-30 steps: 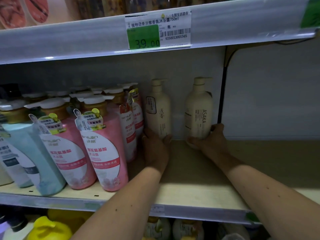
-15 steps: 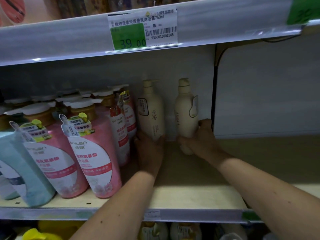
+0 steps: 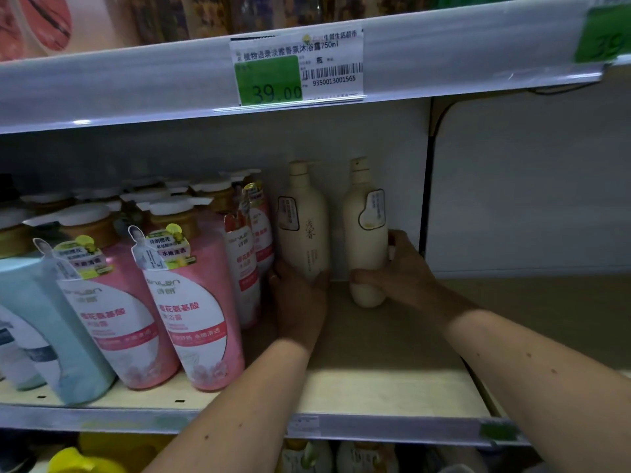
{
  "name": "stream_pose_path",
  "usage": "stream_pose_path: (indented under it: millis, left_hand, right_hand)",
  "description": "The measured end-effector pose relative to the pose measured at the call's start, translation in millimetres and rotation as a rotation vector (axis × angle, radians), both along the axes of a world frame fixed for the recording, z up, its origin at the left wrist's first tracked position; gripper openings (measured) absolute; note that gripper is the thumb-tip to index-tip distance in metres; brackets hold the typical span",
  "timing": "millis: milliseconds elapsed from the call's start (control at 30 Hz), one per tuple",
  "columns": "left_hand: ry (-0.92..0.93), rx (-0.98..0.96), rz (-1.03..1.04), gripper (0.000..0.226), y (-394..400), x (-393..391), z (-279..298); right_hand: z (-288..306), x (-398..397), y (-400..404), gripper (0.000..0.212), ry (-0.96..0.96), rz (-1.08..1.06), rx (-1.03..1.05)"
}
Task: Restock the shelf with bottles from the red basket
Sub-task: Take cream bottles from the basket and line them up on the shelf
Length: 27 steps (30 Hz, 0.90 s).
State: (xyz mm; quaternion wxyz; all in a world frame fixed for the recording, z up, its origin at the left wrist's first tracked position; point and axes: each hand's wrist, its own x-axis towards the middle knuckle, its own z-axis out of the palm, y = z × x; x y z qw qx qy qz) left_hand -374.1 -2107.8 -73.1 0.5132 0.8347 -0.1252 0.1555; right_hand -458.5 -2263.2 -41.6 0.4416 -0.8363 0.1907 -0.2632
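Two cream pump bottles stand at the back of the beige shelf (image 3: pixel 392 387). My left hand (image 3: pixel 298 302) holds the base of the left cream bottle (image 3: pixel 304 227), fingers curled round its lower part. My right hand (image 3: pixel 399 271) grips the right cream bottle (image 3: pixel 365 233) near its bottom, thumb in front and fingers behind. That bottle is turned so its side sticker faces me. The red basket is out of view.
Pink bottles (image 3: pixel 191 302) and a pale blue bottle (image 3: pixel 44 322) crowd the shelf's left side. A shelf rail with a green 39.00 price tag (image 3: pixel 297 70) runs overhead. A dark upright post (image 3: pixel 426 199) bounds the right. More bottles (image 3: pixel 365 455) show on the shelf below.
My right hand has turned the right cream bottle, so its front lettering has swung away and its side sticker now faces me. The left hand stays on the left bottle.
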Motion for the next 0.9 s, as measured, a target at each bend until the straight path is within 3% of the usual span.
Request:
stream_pose_path:
  millis: [200, 433, 667, 900]
  left_hand:
    - [-0.017, 0.007, 0.011, 0.092, -1, 1, -1]
    - [-0.014, 0.018, -0.003, 0.09, -2, 1, -1]
    - [-0.007, 0.008, 0.012, 0.086, 0, -1, 0]
    - [-0.018, 0.046, 0.016, 0.085, -1, 2, -2]
  right_hand:
    - [3, 5, 25, 0.111, -0.019, -0.225, -0.057]
    - [-3, 25, 46, 0.104, 0.02, -0.403, -0.227]
    - [-18, 18, 23, 0.091, 0.054, -0.246, -0.133]
    - [-12, 22, 31, 0.087, 0.057, -0.285, -0.087]
